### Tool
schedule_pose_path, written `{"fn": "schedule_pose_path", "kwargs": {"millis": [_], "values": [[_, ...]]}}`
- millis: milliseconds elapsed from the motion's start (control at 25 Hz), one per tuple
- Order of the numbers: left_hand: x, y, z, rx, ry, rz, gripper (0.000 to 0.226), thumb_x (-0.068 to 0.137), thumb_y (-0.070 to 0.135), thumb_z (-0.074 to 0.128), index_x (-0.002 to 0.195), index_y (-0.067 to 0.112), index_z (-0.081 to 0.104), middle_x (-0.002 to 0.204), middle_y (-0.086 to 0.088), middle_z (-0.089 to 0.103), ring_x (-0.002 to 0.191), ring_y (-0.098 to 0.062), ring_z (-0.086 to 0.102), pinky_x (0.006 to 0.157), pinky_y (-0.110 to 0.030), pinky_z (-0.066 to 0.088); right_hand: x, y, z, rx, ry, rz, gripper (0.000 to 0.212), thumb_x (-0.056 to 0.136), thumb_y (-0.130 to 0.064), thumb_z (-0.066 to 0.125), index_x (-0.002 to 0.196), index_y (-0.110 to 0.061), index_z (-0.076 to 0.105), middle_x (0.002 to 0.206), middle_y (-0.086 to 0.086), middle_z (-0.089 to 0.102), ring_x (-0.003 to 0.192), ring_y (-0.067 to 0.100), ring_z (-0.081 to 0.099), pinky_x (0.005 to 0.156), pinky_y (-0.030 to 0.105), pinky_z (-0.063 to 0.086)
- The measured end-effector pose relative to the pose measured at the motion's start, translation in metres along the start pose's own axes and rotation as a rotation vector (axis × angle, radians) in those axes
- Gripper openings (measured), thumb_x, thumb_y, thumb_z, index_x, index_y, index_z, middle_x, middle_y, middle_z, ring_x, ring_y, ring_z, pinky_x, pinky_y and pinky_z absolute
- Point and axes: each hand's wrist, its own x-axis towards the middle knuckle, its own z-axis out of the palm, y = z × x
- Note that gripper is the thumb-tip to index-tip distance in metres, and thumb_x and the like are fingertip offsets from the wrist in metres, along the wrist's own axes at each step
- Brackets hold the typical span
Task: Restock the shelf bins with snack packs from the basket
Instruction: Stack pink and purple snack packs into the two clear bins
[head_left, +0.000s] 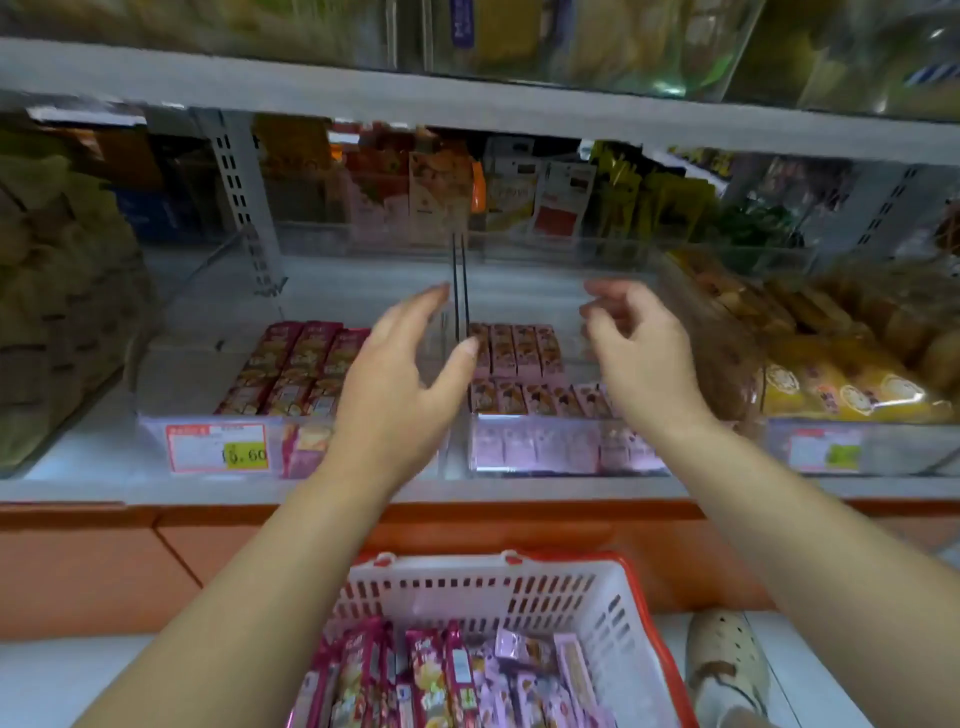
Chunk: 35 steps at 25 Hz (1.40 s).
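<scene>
Both grips were spread apart and held nothing. Our left grip (400, 379) hung with its fingers straight and fanned and its thumb stuck out to the right, over the right end of the left bin (153, 439). Its fingertips reached up toward the clear divider (460, 291) between the two bins, and we could not tell whether they touched it. Our right grip (644, 358) hovered over the right bin (519, 419), its fingers loosely curled with nothing between them and blurred at the tips.

Red snack packs (296, 364) lay in neat rows in the left bin, gathered toward its right side. Pink snack packs (519, 353) lay in two rows in the right bin, and more of them showed through its clear front wall. A price tag (218, 448) with a yellow sticker sat on the front wall of the left bin. Both bins stood side by side on the shelf (363, 489), and a further bin on the right held yellow packs (841, 389).

Below the shelf, between our forearms, stood the white basket (613, 597) with its red rim. Its load of packs (431, 680), red and pink mixed together, lay in a loose heap. A pale shoe (727, 665) showed just beside the basket on its right.
</scene>
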Motion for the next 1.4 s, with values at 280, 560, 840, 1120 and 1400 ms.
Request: {"fn": "schedule_pose_path", "kwargs": {"millis": [280, 560, 840, 1120, 1400], "values": [[-0.176, -0.027, 0.036, 0.009, -0.244, -0.133, 0.033, 0.09, 0.024, 0.051, 0.122, 0.023, 0.059, 0.116, 0.01, 0.059, 0.109, -0.009, 0.056, 0.094, -0.031, 0.046, -0.17, 0.087, -0.012, -0.38, -0.532, 0.098, 0.026, 0.093, -0.01, 0.05, 0.115, -0.021, 0.062, 0.111, -0.001, 0.058, 0.095, 0.013, 0.057, 0.078, 0.022, 0.041], [-0.279, -0.096, 0.044, 0.3, -0.874, -0.346, 0.061, 0.094, 0.045, 0.051, 0.149, 0.035, 0.026, 0.159, 0.01, 0.015, 0.145, -0.014, 0.019, 0.12, -0.036, 0.017, -0.256, 0.195, 0.009, -0.758, -0.937, 0.34, 0.042, 0.095, -0.011, 0.048, 0.137, -0.018, 0.049, 0.136, 0.012, 0.05, 0.119, 0.028, 0.051, 0.096, 0.031, 0.041], [-0.285, -0.112, 0.054, 0.323, -0.952, -0.395, 0.065, 0.093, 0.053, 0.048, 0.15, 0.036, 0.02, 0.16, 0.011, 0.011, 0.146, -0.015, 0.014, 0.119, -0.039, 0.018, -0.259, 0.222, 0.036, -1.099, -0.975, 0.195, 0.058, 0.094, -0.045, 0.047, 0.142, -0.016, 0.034, 0.141, 0.011, 0.037, 0.131, 0.029, 0.031, 0.11, 0.041, 0.027], [-0.284, -0.107, 0.058, 0.333, -0.962, -0.414, 0.066, 0.093, 0.051, 0.049, 0.15, 0.035, 0.02, 0.16, 0.01, 0.011, 0.146, -0.016, 0.016, 0.118, -0.039, 0.021, -0.261, 0.216, 0.045, -1.084, -1.068, 0.103, 0.052, 0.077, -0.01, 0.062, 0.126, -0.012, 0.046, 0.132, 0.013, 0.048, 0.131, 0.032, 0.03, 0.112, 0.044, 0.023], [-0.278, -0.084, 0.06, 0.218, -0.824, -0.424, 0.069, 0.093, 0.045, 0.053, 0.151, 0.027, 0.02, 0.158, 0.005, 0.02, 0.145, -0.014, 0.016, 0.117, -0.031, 0.015, -0.252, 0.17, 0.024, -0.146, -0.684, 0.635, 0.058, 0.085, -0.003, 0.066, 0.135, -0.022, 0.044, 0.12, -0.005, 0.051, 0.091, 0.013, 0.058, 0.069, 0.024, 0.048]]}}
